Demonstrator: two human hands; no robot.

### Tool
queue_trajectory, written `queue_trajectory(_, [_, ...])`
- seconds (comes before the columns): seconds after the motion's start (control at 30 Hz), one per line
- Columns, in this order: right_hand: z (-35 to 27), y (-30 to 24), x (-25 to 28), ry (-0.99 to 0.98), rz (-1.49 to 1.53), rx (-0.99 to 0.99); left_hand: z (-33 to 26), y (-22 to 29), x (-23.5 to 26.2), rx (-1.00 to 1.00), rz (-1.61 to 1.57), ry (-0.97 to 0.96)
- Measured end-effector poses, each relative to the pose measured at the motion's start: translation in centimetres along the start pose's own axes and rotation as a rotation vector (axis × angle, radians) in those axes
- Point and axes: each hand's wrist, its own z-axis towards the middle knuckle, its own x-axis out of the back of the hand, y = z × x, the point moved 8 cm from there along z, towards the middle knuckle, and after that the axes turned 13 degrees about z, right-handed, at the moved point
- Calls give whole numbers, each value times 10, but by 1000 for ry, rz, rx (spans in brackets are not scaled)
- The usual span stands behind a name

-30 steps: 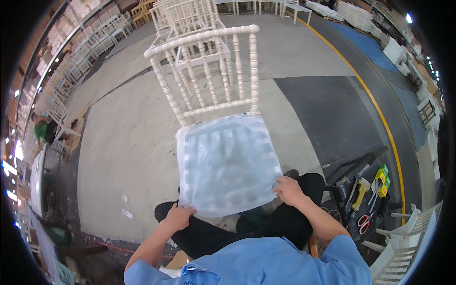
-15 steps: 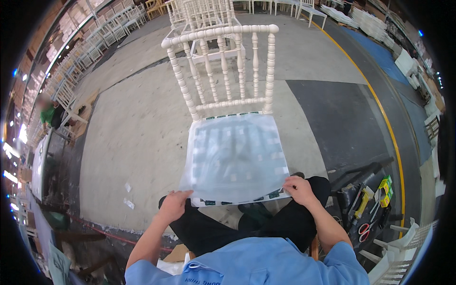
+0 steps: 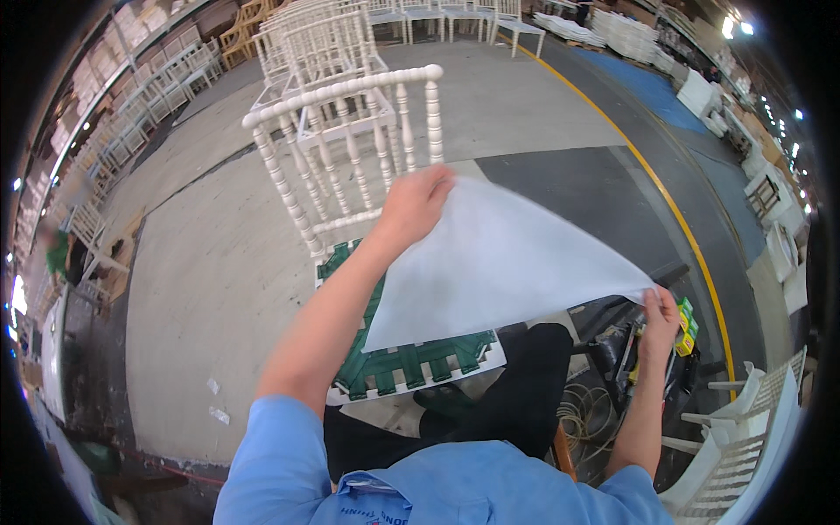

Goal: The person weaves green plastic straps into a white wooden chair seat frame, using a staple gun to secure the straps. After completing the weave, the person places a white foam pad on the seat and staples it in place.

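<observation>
A thin white sheet [image 3: 499,267] is stretched at a slant above the right part of a chair seat. One upper corner is pinched in my left hand [image 3: 418,208], raised close to the chair's back. My right hand [image 3: 660,325] grips another corner, off to the right beyond the seat. Below it stands a white chair [image 3: 341,94] with turned spindles, its back away from me. Green webbing straps [image 3: 411,366] cross the seat frame, partly hidden by the sheet and my left forearm. Whether the sheet is cloth or plastic I cannot tell.
To my right lie scissors and other hand tools around a green-and-yellow box [image 3: 687,325], with a coiled hose [image 3: 584,411] nearer me. A white chair [image 3: 744,437] lies at the lower right. More white chairs [image 3: 306,39] stand behind. A person in green [image 3: 58,254] is far left.
The sheet has come up off the seat and shifted right, uncovering the green webbing. My left hand has moved up and right across the seat; my right hand has moved outward to the right.
</observation>
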Motion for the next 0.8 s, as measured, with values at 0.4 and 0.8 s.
queue_trajectory(0.4, [-102,-116,55,166,-297,325,109,108,-38,-83,-417,39])
queue_trajectory(0.8, [-230,-37,-285,-1240,132,-20,-38,-168,40,579,-910,408])
